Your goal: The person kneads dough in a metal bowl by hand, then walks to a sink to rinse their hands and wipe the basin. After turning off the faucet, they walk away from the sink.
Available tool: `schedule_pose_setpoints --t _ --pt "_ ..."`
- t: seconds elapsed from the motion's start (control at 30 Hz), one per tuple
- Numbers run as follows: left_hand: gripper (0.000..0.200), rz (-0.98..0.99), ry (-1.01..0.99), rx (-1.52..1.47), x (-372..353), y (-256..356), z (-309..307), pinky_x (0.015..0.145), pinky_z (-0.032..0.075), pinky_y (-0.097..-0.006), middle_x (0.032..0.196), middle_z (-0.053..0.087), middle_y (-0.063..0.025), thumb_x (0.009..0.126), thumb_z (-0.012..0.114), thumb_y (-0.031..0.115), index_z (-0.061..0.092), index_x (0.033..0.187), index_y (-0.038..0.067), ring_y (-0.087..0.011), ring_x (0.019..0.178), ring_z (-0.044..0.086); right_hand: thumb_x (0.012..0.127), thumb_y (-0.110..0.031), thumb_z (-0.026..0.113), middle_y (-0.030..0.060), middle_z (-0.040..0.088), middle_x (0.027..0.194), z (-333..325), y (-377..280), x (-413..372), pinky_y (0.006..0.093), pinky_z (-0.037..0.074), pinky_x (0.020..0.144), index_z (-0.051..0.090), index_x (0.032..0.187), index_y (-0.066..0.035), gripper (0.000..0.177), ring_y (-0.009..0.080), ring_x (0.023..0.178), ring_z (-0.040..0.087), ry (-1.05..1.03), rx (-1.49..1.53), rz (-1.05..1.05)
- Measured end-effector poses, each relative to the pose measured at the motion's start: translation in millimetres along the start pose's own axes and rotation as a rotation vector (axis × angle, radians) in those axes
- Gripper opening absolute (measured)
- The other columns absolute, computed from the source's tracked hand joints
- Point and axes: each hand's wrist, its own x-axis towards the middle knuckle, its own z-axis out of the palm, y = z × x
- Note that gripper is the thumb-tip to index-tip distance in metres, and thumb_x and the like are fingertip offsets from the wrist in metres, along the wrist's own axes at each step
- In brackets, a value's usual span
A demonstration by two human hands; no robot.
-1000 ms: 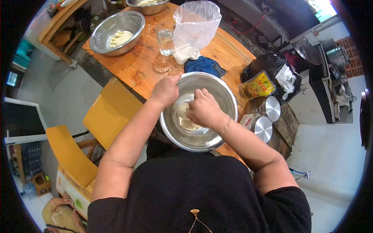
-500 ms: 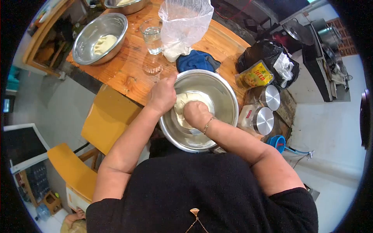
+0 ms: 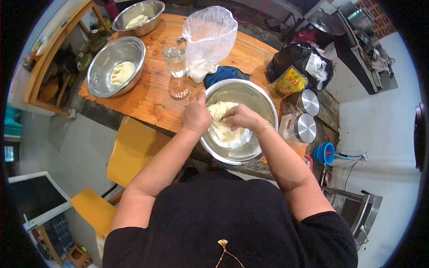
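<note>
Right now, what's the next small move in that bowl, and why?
Probably press the right hand down into the dough and fold it inward: that hand lies on top of the lump, and the left hand holds the bowl at its rim.

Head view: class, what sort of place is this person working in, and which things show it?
Most likely a simple home kitchen. Dough lies in a steel bowl on a wooden table, another bowl with dough stands beyond it, and cooking pots stand at the top right.

Right hand up from fist press, fingers now pinching dough edge.
</note>
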Motion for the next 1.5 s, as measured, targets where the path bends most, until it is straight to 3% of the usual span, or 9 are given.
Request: schedule_pose_setpoints --t 0.13,0.2,0.3,0.37,0.43,0.53,0.87,0.97,1.5 --pt "0.049 0.041 0.001 0.005 3.2 -3.3 1.6 0.082 0.046 -0.049 0.102 0.059 -0.0282 0.076 0.048 0.004 0.044 0.125 -0.001 -0.0427 0.097 0.057 0.085 -0.018 0.062 0.0087 0.063 0.076 -17.0 4.3 -39.0 0.0267 0.053 0.059 0.065 0.085 0.008 0.026 0.0138 0.063 0.061 0.201 0.331 -0.069" --pt "0.049 0.092 0.009 -0.007 5.3 -7.5 7.2 0.082 0.046 -0.0491 0.103 0.058 -0.0285 0.075 0.049 0.003 0.044 0.124 -0.002 -0.0425 0.096 0.057 0.087 -0.02 0.059 0.0082 0.06 0.071 -33.1 25.8 -29.5 0.0289 0.049 0.054 0.064 0.082 0.007 0.028 0.0151 0.06 0.058 0.357 0.08 0.157" --pt "0.051 0.095 -0.012 -0.008 9.2 -7.4 7.9 0.081 0.046 -0.049 0.105 0.057 -0.0278 0.076 0.05 0.004 0.043 0.126 -0.002 -0.0423 0.097 0.058 0.089 -0.022 0.056 0.0078 0.058 0.068 -32.8 77.6 15.2 0.0303 0.046 0.05 0.063 0.078 0.005 0.03 0.0163 0.055 0.055 0.437 -0.085 0.093" --pt "0.056 0.079 -0.046 0.077 9.4 -6.0 7.7 0.082 0.047 -0.0483 0.108 0.057 -0.0268 0.076 0.051 0.005 0.04 0.13 -0.001 -0.0423 0.097 0.058 0.089 -0.025 0.056 0.0079 0.056 0.066 -18.9 74.1 37.7 0.0316 0.045 0.05 0.062 0.074 0.003 0.033 0.0164 0.054 0.055 0.425 0.203 0.145" --pt "0.057 0.074 -0.064 0.095 9.3 -3.7 5.7 0.082 0.047 -0.0479 0.108 0.057 -0.0265 0.076 0.051 0.006 0.039 0.132 -0.001 -0.0424 0.098 0.058 0.087 -0.027 0.057 0.0112 0.061 0.069 -7.2 77.8 62.6 0.0333 0.047 0.056 0.063 0.076 0.002 0.031 0.0199 0.06 0.058 0.504 -0.149 -0.02" --pt "0.058 0.074 -0.059 0.105 10.2 -2.5 7.8 0.083 0.047 -0.0475 0.108 0.057 -0.0265 0.077 0.052 0.005 0.038 0.133 0.0 -0.0424 0.098 0.058 0.079 -0.034 0.058 0.0244 0.065 0.09 11.4 66.0 82.4 0.0425 0.047 0.083 0.068 0.094 -0.005 0.035 0.037 0.093 0.062 0.467 -0.097 -0.051" --pt "0.053 0.195 0.068 -0.139 14.3 -19.8 22.2 0.082 0.045 -0.0467 0.102 0.057 -0.029 0.072 0.049 -0.003 0.044 0.125 -0.006 -0.0437 0.093 0.057 0.08 -0.022 0.054 0.0169 0.064 0.095 61.8 -5.3 -61.9 0.0402 0.05 0.082 0.069 0.084 -0.005 0.023 0.0328 0.098 0.057 0.153 -0.964 -0.065" --pt "0.046 0.214 0.103 -0.138 12.0 -15.7 20.1 0.075 0.046 -0.0492 0.092 0.06 -0.0287 0.074 0.046 -0.003 0.048 0.119 -0.006 -0.0439 0.085 0.059 0.079 -0.02 0.053 0.0194 0.066 0.094 53.3 -3.4 -57.1 0.0396 0.05 0.081 0.07 0.086 -0.005 0.024 0.0334 0.094 0.062 -0.004 -0.858 0.206" --pt "0.055 0.193 -0.034 -0.026 13.5 -13.0 13.6 0.075 0.046 -0.0497 0.096 0.057 -0.0284 0.075 0.048 0.002 0.04 0.129 -0.004 -0.0439 0.086 0.058 0.071 -0.014 0.058 0.0202 0.064 0.102 12.9 35.3 18.5 0.0417 0.047 0.087 0.069 0.094 -0.007 0.026 0.0361 0.099 0.06 0.468 -0.419 0.298"
